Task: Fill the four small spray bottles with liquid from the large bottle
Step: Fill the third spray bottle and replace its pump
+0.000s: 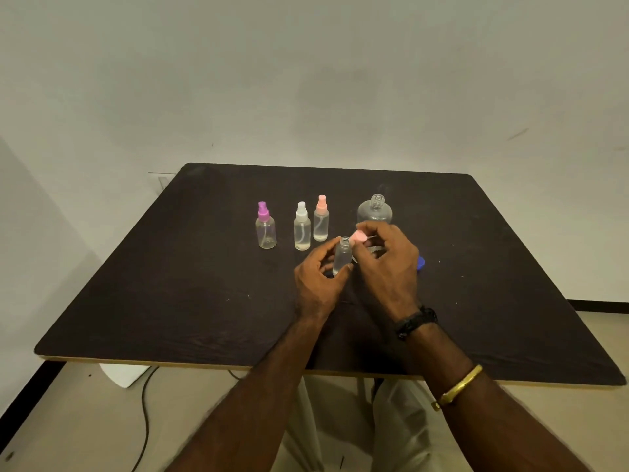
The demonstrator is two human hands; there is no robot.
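Gripping the uncapped small bottle (341,258) at frame centre, left hand (318,284); right hand (388,264) pinching pink spray cap (359,237) beside its neck; advisable: hold bottle upright, cap square.

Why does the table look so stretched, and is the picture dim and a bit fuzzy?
Head view: the wide-angle lens splays the table toward the camera; light is dim and soft, without glare; the small spray bottle in the left hand and pink spray cap in the right hand look slightly blurred.
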